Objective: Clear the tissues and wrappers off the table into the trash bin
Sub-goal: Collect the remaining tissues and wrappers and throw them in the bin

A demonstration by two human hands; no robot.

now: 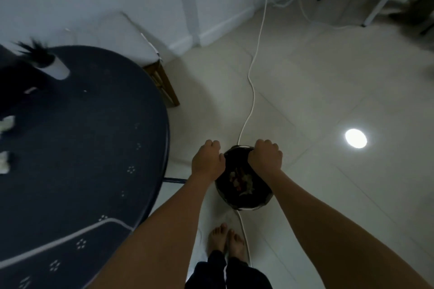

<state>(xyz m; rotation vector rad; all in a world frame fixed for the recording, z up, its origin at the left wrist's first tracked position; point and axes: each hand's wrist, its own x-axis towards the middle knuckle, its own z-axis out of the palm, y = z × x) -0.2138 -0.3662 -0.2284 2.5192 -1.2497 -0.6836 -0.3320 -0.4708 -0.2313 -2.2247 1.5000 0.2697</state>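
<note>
i have both hands down at the one trash bin [244, 185], low in the middle of the frame on the pale tiled floor [328, 91]. my left hand [207, 159] is curled shut on the bin's left rim and my right hand [266, 156] is curled shut on its right rim. the bin is round, so it has no long axis i can name; its mouth faces up toward me, with mixed scraps inside. on the dark round table [94, 148] at the left of the frame, two white tissues [5, 124] lie at the left edge, one above the other, apart. one white cable [252, 91] runs across the floor up from behind the bin. my two bare feet [225, 239] stand just below it.
</note>
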